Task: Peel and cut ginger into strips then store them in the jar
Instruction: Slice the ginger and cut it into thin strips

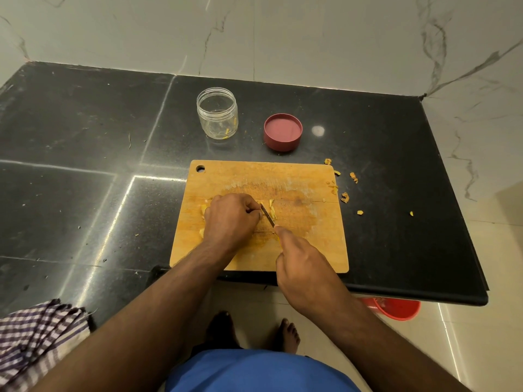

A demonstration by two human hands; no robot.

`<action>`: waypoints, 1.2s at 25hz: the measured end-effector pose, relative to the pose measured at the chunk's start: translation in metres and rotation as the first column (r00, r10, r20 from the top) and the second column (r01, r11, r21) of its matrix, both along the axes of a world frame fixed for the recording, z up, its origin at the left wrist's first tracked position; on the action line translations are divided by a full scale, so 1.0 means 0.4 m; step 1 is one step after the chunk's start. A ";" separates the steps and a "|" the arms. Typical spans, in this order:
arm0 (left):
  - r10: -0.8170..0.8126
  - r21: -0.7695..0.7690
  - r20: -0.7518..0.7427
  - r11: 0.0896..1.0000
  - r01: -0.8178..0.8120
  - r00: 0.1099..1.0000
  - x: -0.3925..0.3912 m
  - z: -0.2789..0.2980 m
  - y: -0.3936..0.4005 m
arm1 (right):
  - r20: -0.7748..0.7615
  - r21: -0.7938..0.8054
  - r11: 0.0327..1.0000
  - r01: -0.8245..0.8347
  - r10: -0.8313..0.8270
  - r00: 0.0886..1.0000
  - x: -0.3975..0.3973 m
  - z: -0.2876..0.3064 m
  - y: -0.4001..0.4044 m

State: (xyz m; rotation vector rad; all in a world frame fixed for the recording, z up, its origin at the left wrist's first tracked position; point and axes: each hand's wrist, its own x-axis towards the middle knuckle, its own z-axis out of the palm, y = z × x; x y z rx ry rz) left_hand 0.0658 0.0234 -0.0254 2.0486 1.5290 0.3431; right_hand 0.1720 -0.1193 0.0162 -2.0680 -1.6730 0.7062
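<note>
Ginger (272, 208) — location?

— On the board (311, 236), mid-left. Pale yellow pieces lie just beside the knife (267, 215) blade; more bits show at the left hand's far edge. How much sits under that hand cannot be told.

— Left hand (230, 217)?

— Knuckles up, fingers curled down onto the board, pressing on ginger beneath them. Fingertips touch the blade's flat side.

— Right hand (304, 267)?

— Closed round the knife handle, forefinger stretched along the top toward the blade. Handle itself is hidden in the grip. The blade slants from the right hand up toward the left fingertips.

— Jar (217, 113)?

— Clear, upright, uncapped, standing on the counter (85, 137) behind the board's left corner. A few yellow strips cling to its inner wall and base at the right side; otherwise see-through.

— Lid (283, 132)?

— Red-brown, lying upside down, hollow side up, right of the jar and apart from it. Nothing visible inside.

— Other items?

— Peel scraps (344, 197) at the board's right edge and scattered on the counter beyond it. Checked cloth (36, 340) at the counter's near-left edge. A red bucket (396, 308) on the floor, partly under the counter's lip; contents unclear.
</note>
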 end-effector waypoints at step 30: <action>-0.039 -0.038 0.061 0.998 0.041 0.997 0.025 0.029 -0.013 | -0.044 0.058 0.995 0.077 -0.074 0.996 0.035 0.017 -0.065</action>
